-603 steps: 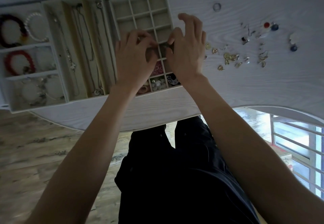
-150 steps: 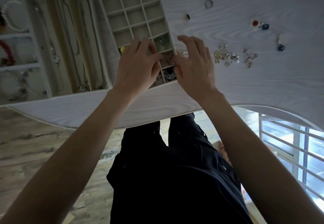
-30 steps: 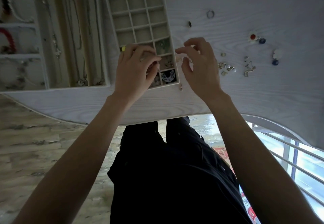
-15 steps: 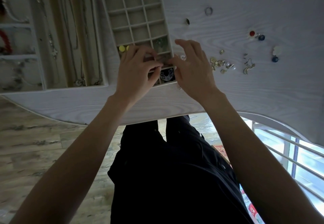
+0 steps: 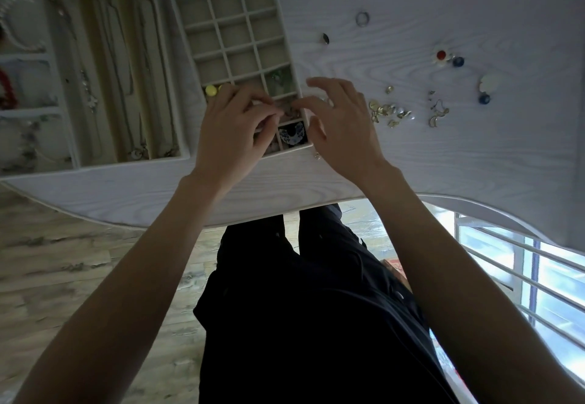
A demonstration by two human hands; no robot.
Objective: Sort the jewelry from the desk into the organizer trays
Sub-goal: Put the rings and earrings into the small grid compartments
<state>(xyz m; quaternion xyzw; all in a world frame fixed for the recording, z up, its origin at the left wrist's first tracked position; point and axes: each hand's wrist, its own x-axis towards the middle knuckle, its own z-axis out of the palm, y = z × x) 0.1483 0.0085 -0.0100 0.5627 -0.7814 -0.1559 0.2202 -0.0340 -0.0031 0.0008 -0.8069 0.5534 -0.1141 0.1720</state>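
Note:
A beige grid organizer tray lies on the white desk. Its near cells hold yellow studs, a green piece and a blue-and-white piece. My left hand hovers over the near cells, thumb and fingers pinching a small jewelry piece that I can barely make out. My right hand is beside the tray's right wall, its index fingertip reaching into the same cell and its thumb held apart. Loose gold earrings lie just right of my right hand.
A necklace tray and a bracelet tray sit to the left. On the desk are a ring, a dark stud, red and blue studs, a white disc, hook earrings, and a tiny piece near the front edge.
My right hand came left from above the desk to the tray's right wall, and its fingertips now meet my left hand's over a near cell. My left hand stayed over the near cells.

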